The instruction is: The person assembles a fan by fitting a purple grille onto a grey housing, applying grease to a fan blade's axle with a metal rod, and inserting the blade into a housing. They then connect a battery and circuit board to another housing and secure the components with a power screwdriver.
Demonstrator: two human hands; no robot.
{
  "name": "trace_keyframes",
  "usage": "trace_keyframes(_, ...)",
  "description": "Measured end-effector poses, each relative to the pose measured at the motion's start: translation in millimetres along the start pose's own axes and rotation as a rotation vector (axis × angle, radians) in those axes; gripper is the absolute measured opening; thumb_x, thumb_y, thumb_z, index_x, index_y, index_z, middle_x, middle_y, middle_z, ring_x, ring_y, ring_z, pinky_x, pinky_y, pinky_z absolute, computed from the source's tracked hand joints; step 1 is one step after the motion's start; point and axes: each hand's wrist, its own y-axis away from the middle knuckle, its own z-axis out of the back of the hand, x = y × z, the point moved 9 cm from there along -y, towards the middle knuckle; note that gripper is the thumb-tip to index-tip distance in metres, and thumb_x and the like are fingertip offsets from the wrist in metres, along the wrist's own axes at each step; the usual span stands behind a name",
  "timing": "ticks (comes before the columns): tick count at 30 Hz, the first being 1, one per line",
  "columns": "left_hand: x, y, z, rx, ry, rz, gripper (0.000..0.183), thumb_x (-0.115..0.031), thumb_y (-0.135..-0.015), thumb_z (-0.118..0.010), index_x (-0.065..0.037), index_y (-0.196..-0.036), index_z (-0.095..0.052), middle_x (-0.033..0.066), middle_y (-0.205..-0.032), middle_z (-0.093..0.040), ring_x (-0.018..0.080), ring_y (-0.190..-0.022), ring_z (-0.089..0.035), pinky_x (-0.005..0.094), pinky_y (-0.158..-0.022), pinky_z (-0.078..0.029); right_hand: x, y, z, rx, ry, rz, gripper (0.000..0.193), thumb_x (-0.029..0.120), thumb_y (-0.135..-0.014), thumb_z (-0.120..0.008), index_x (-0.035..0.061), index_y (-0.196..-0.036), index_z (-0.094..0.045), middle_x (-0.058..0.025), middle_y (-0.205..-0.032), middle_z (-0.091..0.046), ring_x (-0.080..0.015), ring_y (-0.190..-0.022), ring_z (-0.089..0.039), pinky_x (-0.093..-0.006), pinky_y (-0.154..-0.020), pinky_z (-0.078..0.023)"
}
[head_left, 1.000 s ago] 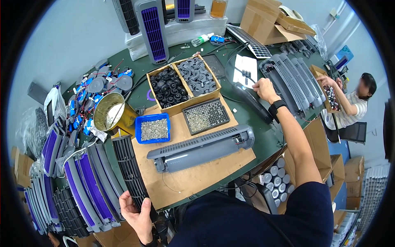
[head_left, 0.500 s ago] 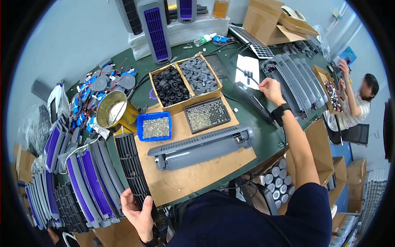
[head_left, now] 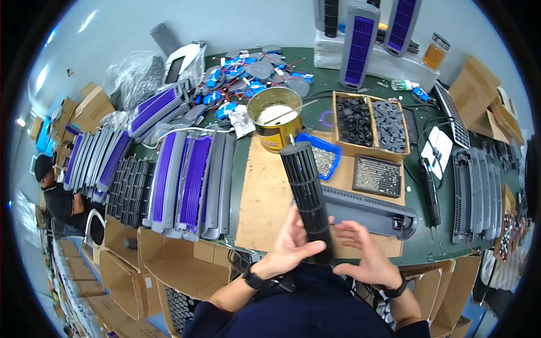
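Note:
A black slotted cross-flow fan wheel, with a thin metal shaft at its far end, stands tilted in front of me. My left hand is wrapped round its near part. Close by on the right, my right hand is open, fingers apart, holding nothing. Partly behind the wheel and hand lies a long grey fan housing on a cardboard sheet. Beyond the wheel are a blue tray of small metal parts and a yellow tin with white paste and a stick in it.
A divided box holds black and grey parts beside a dark screw tray. An electric screwdriver lies to the right. Purple-and-grey housings and fan wheels line the left. Cardboard boxes stand below; another person sits far left.
The view has swung left. My right hand has left the electric screwdriver's cable end and come over beside the fan wheel. The wheel, still in my left hand, is now in front of me.

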Motion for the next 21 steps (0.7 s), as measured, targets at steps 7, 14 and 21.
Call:
trace_keyframes(7,-59.4,-13.1,21.5,-0.122,-0.136,-0.287,0.075,-0.031,-0.095,-0.062,-0.004,-0.150,-0.020,0.0176,-0.138,-0.046,0.0270,-0.124,-0.051,0.0418,-0.106,-0.040,-26.0,1.3,1.6,-0.029,0.299,0.028,0.058,-0.001,-0.076,-0.073,0.0001,-0.127,-0.045,-0.0191,-0.115,-0.054,-0.0343,-0.106,-0.056,-0.0372,-0.092,-0.045)
trace_keyframes(14,-62.2,-0.5,32.5,-0.121,-0.142,-0.206,0.065,-0.029,-0.096,-0.059,0.002,-0.146,-0.030,0.0176,-0.125,-0.060,0.0284,-0.120,-0.055,0.0434,-0.105,-0.041,-21.2,11.0,4.6,-0.119,0.395,0.030,0.058,-0.002,-0.069,-0.077,0.0002,-0.120,-0.049,-0.0192,-0.111,-0.054,-0.0353,-0.100,-0.056,-0.0383,-0.088,-0.046)
trace_keyframes(21,-61.8,2.3,38.8,-0.082,-0.064,-0.229,0.067,-0.030,-0.096,-0.059,0.000,-0.147,-0.028,0.0192,-0.131,-0.056,0.0302,-0.124,-0.053,0.0445,-0.105,-0.042,-7.0,8.0,3.8,-0.154,0.492,0.105,0.061,-0.004,-0.065,-0.078,0.0014,-0.119,-0.050,-0.0195,-0.108,-0.053,-0.0363,-0.098,-0.055,-0.0387,-0.086,-0.046)
